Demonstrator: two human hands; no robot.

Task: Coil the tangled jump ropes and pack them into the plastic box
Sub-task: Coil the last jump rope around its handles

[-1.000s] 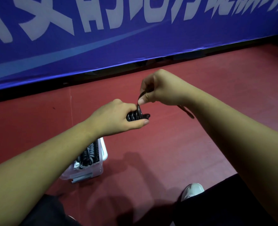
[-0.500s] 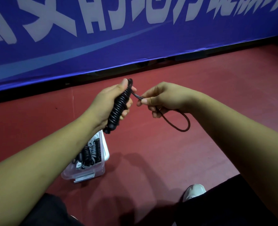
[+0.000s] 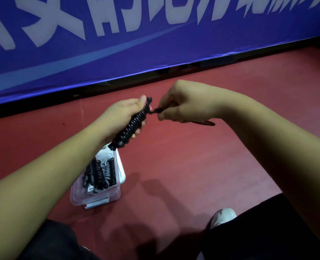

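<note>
Black rope coil (image 3: pixel 134 123) | left grip (image 3: pixel 117 117) clasps it | right grip (image 3: pixel 181 104) pinches end | box (image 3: pixel 116 196) below

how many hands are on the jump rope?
2. The left hand grips the coiled jump rope above the plastic box; the right hand pinches its loose end beside the coil's top.

Black ribbed jump rope bundle (image 3: pixel 132 124) — matte, ridged all along. Clear plastic box (image 3: pixel 117 194) holds black and grey coils. Dark red floor (image 3: pixel 193 156); blue banner (image 3: pixel 155 53) — white lettering, paler blue stripe.
</note>
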